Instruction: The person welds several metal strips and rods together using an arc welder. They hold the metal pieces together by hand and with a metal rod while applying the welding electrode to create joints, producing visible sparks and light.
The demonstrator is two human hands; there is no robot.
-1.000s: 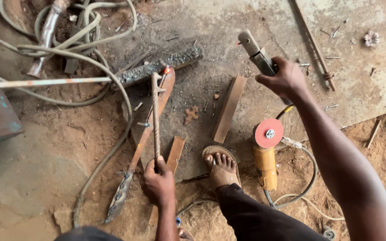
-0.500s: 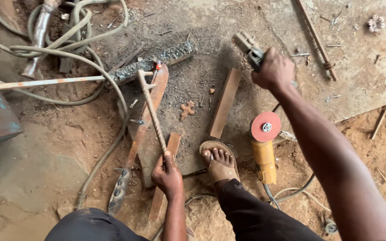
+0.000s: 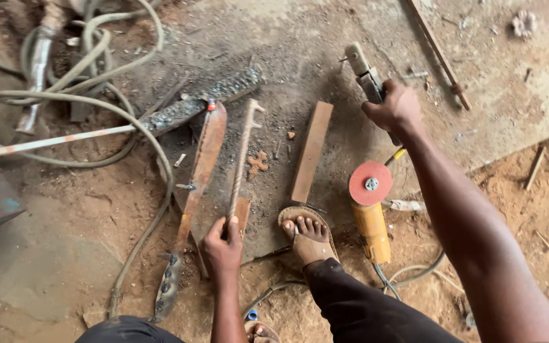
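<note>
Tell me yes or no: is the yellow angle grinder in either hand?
No: the angle grinder lies on the ground beside the foot, untouched.

I see my left hand [image 3: 222, 244] gripping a ribbed rod [image 3: 241, 159], my right hand [image 3: 394, 111] clutching a welding holder [image 3: 365, 73], grinder [image 3: 371, 213] near right.

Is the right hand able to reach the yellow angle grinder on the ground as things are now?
Probably yes, but not at once. The angle grinder lies just below the right hand with bare ground between them. But that hand is closed on a welding electrode holder, so it would have to put that down first.
</note>
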